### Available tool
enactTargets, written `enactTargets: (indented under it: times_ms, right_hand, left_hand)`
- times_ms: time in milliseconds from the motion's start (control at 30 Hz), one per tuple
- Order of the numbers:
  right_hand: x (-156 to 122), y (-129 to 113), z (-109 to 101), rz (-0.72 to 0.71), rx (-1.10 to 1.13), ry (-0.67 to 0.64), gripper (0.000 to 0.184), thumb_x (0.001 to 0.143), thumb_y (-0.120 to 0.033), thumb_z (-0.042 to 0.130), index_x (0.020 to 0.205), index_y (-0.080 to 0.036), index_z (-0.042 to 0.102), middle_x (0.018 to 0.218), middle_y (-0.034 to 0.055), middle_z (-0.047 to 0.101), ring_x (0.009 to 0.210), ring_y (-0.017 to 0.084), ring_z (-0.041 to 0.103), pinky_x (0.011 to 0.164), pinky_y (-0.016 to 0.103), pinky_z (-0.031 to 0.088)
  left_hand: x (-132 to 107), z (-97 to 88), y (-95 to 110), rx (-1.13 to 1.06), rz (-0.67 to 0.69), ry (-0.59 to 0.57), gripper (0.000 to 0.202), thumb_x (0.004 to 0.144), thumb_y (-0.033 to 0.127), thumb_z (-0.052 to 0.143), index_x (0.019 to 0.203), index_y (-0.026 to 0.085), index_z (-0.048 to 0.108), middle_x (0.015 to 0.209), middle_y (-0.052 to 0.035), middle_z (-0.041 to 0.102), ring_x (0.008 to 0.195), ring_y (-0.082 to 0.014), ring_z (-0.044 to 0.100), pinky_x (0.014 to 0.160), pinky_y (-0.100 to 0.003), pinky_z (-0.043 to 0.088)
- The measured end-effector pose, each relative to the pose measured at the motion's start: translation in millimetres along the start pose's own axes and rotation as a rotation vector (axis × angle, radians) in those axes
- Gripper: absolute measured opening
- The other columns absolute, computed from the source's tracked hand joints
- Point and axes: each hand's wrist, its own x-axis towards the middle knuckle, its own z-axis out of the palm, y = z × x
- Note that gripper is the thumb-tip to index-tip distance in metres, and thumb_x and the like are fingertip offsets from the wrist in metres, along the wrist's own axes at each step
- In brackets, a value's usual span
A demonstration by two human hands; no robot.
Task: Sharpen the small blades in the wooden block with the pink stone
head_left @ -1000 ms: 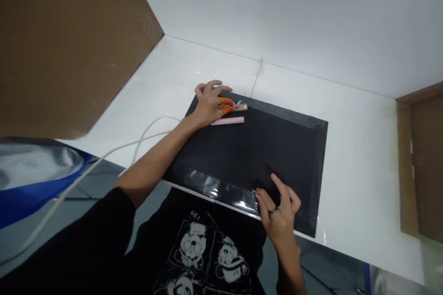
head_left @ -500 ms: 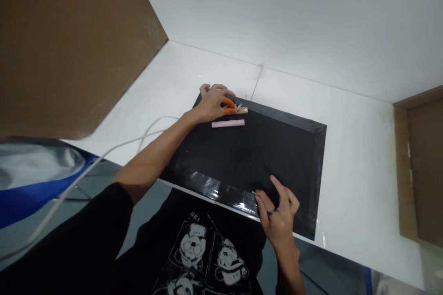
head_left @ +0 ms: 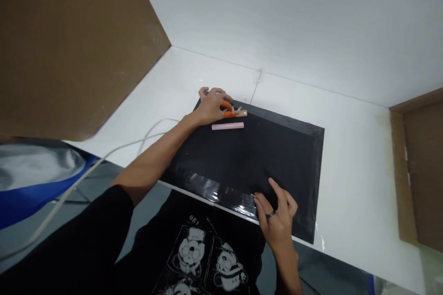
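My left hand [head_left: 210,106] is at the far left part of a black mat [head_left: 242,156], its fingers curled around an orange-handled tool [head_left: 228,106]. The tool's two handles spread apart beside my thumb; its kind is partly hidden. Against it lies a flat light-wood piece [head_left: 242,113] with a pale dot at its end, along with small clear bits. Just nearer to me, a pink bar [head_left: 227,126] rests on the mat. By the mat's near edge, my right hand [head_left: 278,216] pinches a small thin piece [head_left: 254,196] between thumb and forefinger, too small to name. The other fingers are raised.
The mat lies on a white table [head_left: 349,170] with a white wall behind. A brown cardboard panel [head_left: 76,46] stands at the left, and a cardboard box [head_left: 398,175] at the right. A white cable [head_left: 114,150] runs past my left arm.
Both hands keep nearly the same pose and hold. The whole view has shifted slightly; the pink bar and wood piece lie as before on the mat.
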Motion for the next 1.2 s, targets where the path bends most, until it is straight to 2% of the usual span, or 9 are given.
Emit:
enactTargets:
  times_ms: [133,467,633,733,800,867,933,1100,1200]
  right_hand:
    - [0.1,0.0,0.2,-0.004,0.009,-0.011,0.015,0.096,-0.015,0.062,0.107,-0.019,0.07,0.141,0.0156,0.054,0.123,0.029,0.052,0.096,0.046,0.046]
    - [-0.3,0.8,-0.5,-0.017,0.024,-0.011,0.016,0.094,-0.014,0.064,0.109,-0.018,0.069,0.141,0.017,0.052,0.125,0.03,0.051,0.097,0.046,0.044]
    - [2.1,2.1,-0.6,-0.049,0.027,0.017,0.014,0.096,-0.013,0.062,0.108,-0.016,0.069,0.141,0.0184,0.051,0.123,0.028,0.053,0.097,0.046,0.043]
    - [3.7,4.3,-2.4,-0.035,0.028,0.04,0.014,0.096,-0.014,0.061,0.106,-0.018,0.07,0.142,0.0168,0.051,0.121,0.027,0.053,0.095,0.046,0.042]
    - [8.5,4.1,-4.6,0.008,0.043,0.086,0.013,0.096,-0.016,0.061,0.103,-0.02,0.072,0.142,0.0147,0.052,0.117,0.027,0.054,0.095,0.048,0.041]
    - [19.7,0.1,-6.6,0.083,0.07,0.176,0.012,0.096,-0.018,0.061,0.1,-0.021,0.073,0.139,0.0129,0.055,0.113,0.026,0.054,0.095,0.049,0.042]
    - [38.1,-8.4,-7.4,0.182,0.094,0.296,0.012,0.096,-0.02,0.062,0.099,-0.021,0.073,0.135,0.0122,0.058,0.112,0.025,0.053,0.094,0.048,0.044]
    - [99.5,-41.0,-0.7,0.245,0.116,0.469,0.014,0.097,-0.023,0.061,0.1,-0.02,0.074,0.127,0.0115,0.063,0.111,0.024,0.052,0.092,0.044,0.048]
    - [127.6,-58.7,6.8,0.199,0.147,0.438,0.017,0.098,-0.026,0.059,0.099,-0.02,0.074,0.126,0.0105,0.063,0.111,0.024,0.051,0.093,0.044,0.049]
  left_hand:
    - [-1.1,-3.5,3.8,0.021,-0.04,-0.021,0.018,0.079,0.043,0.079,0.072,0.027,0.075,0.117,-0.0024,0.072,0.128,-0.0316,0.047,0.112,-0.062,0.009]
    - [-6.1,-24.1,18.4,0.113,-0.026,-0.124,0.04,0.081,0.051,0.075,0.108,0.022,0.073,0.136,-0.0084,0.063,0.132,-0.033,0.039,0.111,-0.056,0.007]
    - [-26.4,-49.4,49.8,0.073,0.063,-0.094,0.051,0.088,0.055,0.066,0.127,0.023,0.065,0.148,-0.0108,0.051,0.14,-0.0361,0.032,0.112,-0.054,0.015]
    - [-52.0,-61.9,76.1,-0.087,0.08,-0.091,0.066,0.091,0.055,0.062,0.148,0.025,0.045,0.136,-0.0109,0.059,0.12,-0.028,0.051,0.108,-0.047,0.031]
    - [-71.7,-64.2,90.9,-0.24,0.044,-0.271,0.065,0.09,0.054,0.062,0.146,0.025,0.045,0.121,-0.0091,0.065,0.098,-0.0216,0.061,0.091,-0.036,0.044]
    - [-90.8,-61.6,103.0,-0.273,-0.012,-0.445,0.055,0.088,0.05,0.064,0.134,0.022,0.056,0.099,-0.0064,0.067,0.08,-0.0181,0.062,0.073,-0.029,0.046]
    - [-107.6,-55.7,114.1,-0.255,-0.034,-0.532,0.055,0.084,0.046,0.067,0.132,0.019,0.057,0.088,-0.0043,0.064,0.073,-0.0174,0.061,0.067,-0.027,0.044]
    - [-138.5,-41.1,139.8,-0.27,0.047,-0.524,0.085,0.08,0.034,0.068,0.153,0.014,0.029,0.084,-0.0025,0.063,0.064,-0.0164,0.057,0.064,-0.027,0.044]
    - [-150.5,-38.6,149.2,-0.262,0.099,-0.534,0.082,0.08,0.038,0.067,0.148,0.009,0.031,0.081,-0.0026,0.062,0.059,-0.0172,0.055,0.058,-0.027,0.042]
